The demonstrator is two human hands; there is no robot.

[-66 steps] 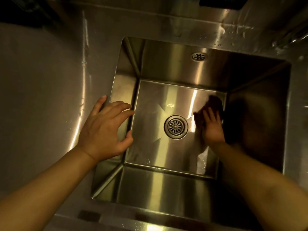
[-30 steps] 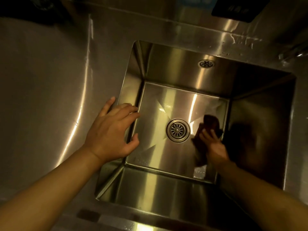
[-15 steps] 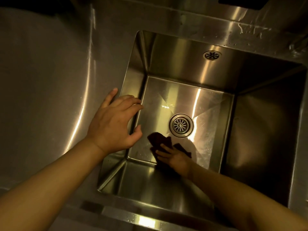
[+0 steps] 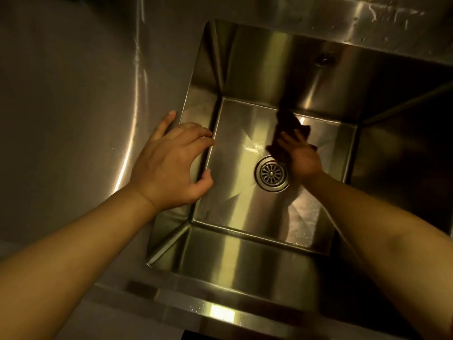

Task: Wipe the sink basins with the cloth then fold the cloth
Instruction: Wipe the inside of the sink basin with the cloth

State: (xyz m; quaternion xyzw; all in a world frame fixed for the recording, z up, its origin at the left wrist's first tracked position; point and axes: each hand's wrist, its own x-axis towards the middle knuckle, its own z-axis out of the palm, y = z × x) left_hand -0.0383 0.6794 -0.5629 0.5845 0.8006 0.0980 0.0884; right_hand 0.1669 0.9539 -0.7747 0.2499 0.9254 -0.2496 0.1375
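Two hands: the right hand (image 4: 304, 159), fingers (image 4: 288, 141) straight, presses the dark cloth (image 4: 289, 123) on the sink basin (image 4: 235, 197) floor's far edge beyond the drain (image 4: 271, 173); the left hand (image 4: 169, 168), fingers relaxed, rests on its left rim.

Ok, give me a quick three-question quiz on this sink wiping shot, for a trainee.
1. Which hand presses the cloth onto the floor of the sink basin?
2. True or false: the left hand holds a second cloth.
3. The drain strainer sits in: A the basin floor, B the left wall, C the counter.
Key: 1 the right hand; 2 false, it rests on the rim; 3 A.
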